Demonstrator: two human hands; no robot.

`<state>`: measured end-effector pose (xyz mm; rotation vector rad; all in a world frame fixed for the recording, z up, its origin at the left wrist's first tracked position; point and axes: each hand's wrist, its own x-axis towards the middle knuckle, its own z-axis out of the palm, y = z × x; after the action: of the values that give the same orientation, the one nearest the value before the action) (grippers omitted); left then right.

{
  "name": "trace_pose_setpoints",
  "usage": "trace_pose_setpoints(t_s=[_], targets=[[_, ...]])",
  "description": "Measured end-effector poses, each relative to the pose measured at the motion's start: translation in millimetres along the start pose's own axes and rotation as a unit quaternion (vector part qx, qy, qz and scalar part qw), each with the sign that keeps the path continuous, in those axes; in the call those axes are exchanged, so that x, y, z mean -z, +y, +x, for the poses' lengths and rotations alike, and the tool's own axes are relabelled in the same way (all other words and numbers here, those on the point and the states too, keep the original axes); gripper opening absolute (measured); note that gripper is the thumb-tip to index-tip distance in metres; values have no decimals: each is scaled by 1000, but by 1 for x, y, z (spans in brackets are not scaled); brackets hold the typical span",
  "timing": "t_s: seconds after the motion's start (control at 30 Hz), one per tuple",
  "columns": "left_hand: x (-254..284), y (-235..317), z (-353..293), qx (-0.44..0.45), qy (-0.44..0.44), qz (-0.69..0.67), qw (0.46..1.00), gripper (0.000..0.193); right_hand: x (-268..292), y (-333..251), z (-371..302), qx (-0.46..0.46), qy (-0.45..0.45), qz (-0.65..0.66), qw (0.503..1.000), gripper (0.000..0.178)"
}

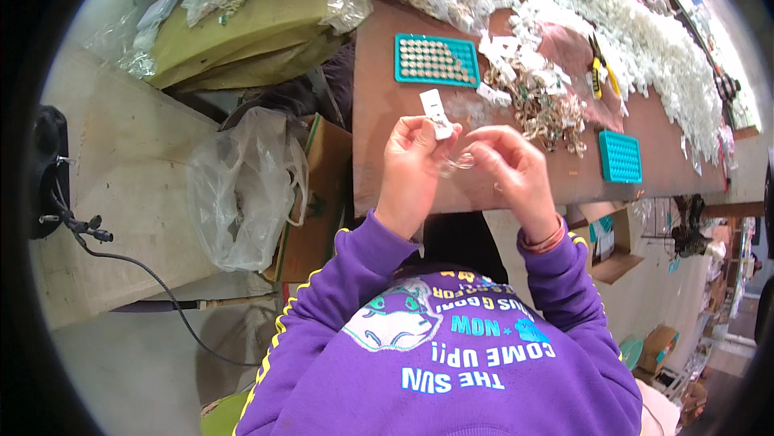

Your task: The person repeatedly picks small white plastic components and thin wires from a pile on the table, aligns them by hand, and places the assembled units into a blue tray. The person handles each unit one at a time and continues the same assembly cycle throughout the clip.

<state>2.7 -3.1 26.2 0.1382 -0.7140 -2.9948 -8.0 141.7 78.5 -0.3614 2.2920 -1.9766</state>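
Observation:
Over the near edge of the brown table, my left hand is closed on a small white card, gripped between thumb and fingers, its top sticking up. My right hand is beside it with fingers bent in a pinch. Between the two hands hangs a thin, shiny looped strand, like a fine chain or wire, touching the right fingertips. Whether it is fastened to the card cannot be made out. Just beyond them, a pile of small metallic pieces with white cards lies on the table.
A teal tray holding rows of small round pieces sits beyond my left hand. A second teal tray is at the right. Yellow-handled pliers rest on a pink cloth. White plastic packets heap along the far side. A clear bag hangs left.

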Motion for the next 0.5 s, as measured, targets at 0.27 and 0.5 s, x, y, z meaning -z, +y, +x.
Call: trace_pose_setpoints(t_s=[0.27,0.5], targets=[[14,3,35,16,45,-20,999,11,19,34,122,241,38,-427,871,12],[11,6,35,60,40,-8,997,13,13,61,171,195,-19,-505,841,11]])
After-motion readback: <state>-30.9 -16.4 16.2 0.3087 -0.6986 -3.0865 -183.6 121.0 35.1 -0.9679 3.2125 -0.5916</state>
